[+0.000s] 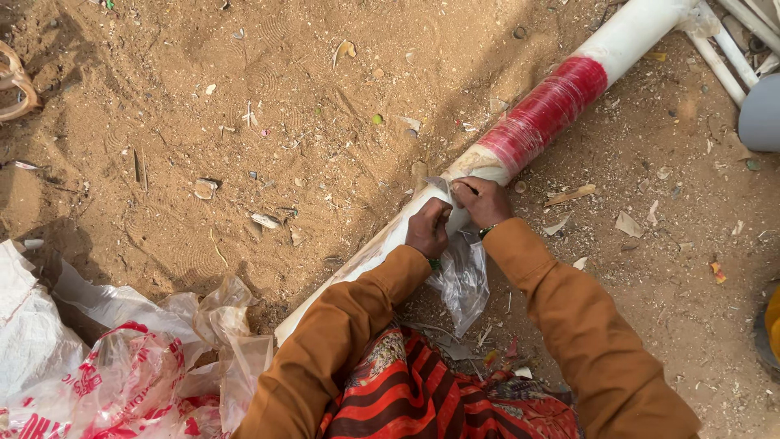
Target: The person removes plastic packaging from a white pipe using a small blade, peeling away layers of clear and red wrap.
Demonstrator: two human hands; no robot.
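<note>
I see left hand (428, 228) and right hand (483, 201) mid-frame, fingers pinching clear plastic wrap (463, 280) | on long white pipe with red band (546, 114) | sandy ground (244, 122) | crumpled plastic bags (130, 374) lower left

Lower left of the frame: crumpled clear plastic bags (130, 382) with red printing, heaped on the sandy ground beside a white woven sack (28, 325) at the left edge. Centre: a clear plastic wrapper (465, 280), hanging below the pole. Upper right: a glossy red band (546, 112) wrapped round the white pole.
</note>
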